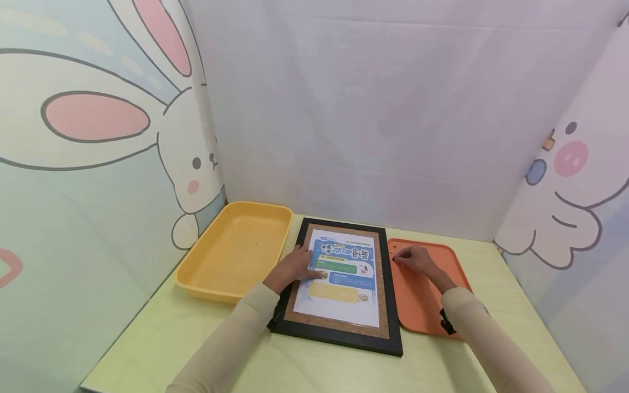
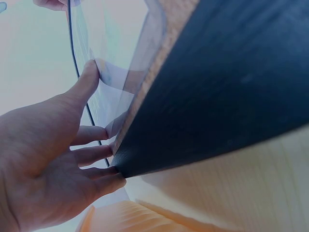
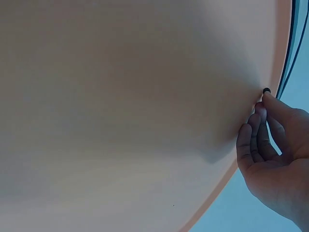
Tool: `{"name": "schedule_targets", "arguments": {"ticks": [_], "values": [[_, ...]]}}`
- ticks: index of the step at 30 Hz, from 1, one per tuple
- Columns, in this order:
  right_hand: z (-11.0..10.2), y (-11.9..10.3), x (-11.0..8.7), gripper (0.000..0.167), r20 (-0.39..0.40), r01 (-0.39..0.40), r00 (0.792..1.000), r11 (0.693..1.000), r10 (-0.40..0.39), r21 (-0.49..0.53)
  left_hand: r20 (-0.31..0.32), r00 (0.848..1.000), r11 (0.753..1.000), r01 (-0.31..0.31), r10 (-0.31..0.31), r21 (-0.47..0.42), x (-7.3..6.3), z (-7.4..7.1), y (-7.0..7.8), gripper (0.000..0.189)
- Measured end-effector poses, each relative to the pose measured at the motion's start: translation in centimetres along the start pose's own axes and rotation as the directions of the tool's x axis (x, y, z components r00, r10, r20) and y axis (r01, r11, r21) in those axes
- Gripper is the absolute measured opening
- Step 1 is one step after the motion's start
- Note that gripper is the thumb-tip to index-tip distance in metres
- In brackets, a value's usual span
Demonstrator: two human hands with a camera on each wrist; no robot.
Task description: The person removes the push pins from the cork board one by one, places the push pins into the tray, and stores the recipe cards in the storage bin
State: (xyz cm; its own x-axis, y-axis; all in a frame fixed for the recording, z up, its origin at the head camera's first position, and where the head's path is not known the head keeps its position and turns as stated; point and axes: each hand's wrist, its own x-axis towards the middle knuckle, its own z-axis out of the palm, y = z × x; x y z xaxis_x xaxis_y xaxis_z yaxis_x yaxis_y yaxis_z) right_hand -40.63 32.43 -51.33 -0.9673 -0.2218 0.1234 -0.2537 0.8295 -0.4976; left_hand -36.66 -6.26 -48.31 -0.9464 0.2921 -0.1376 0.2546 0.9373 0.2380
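Observation:
A black-framed cork board lies on the table, with a printed sheet in a clear cover on its cork. My left hand rests on the board's left side, fingers spread and thumb on the sheet; in the left wrist view that hand touches the sheet and the frame. To the right, my right hand is over the orange tray, close to its left edge. In the right wrist view the fingertips of the right hand pinch a small black round-topped piece.
A deep yellow tray stands left of the board. Small dark bits lie at the orange tray's far left corner, beside the right hand. A pale cloth wall closes the back, and printed cartoon panels flank both sides.

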Motion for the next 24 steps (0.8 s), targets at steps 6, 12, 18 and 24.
{"name": "schedule_targets", "arguments": {"ticks": [6,12,18,24], "values": [[0.08,0.21,-0.35,0.012,-0.009,0.018,1.000,1.000,-0.018,0.016,-0.013,1.000,1.000,-0.018,0.017,-0.015,-0.27,0.02,0.03,0.086],[0.03,-0.03,-0.49,0.014,-0.011,0.009,1.000,1.000,-0.009,0.021,-0.012,1.000,1.000,-0.014,0.014,-0.007,-0.25,0.13,-0.04,0.087],[-0.04,0.59,-0.20,0.016,-0.005,0.026,1.000,1.000,-0.026,0.016,-0.006,1.000,1.000,-0.011,0.011,-0.002,-0.37,-0.12,0.06,0.088],[-0.24,0.81,-0.38,0.018,0.002,0.036,0.999,0.999,-0.036,0.030,-0.023,0.999,0.999,-0.026,0.025,-0.025,-0.17,-0.01,-0.17,0.084]]}}
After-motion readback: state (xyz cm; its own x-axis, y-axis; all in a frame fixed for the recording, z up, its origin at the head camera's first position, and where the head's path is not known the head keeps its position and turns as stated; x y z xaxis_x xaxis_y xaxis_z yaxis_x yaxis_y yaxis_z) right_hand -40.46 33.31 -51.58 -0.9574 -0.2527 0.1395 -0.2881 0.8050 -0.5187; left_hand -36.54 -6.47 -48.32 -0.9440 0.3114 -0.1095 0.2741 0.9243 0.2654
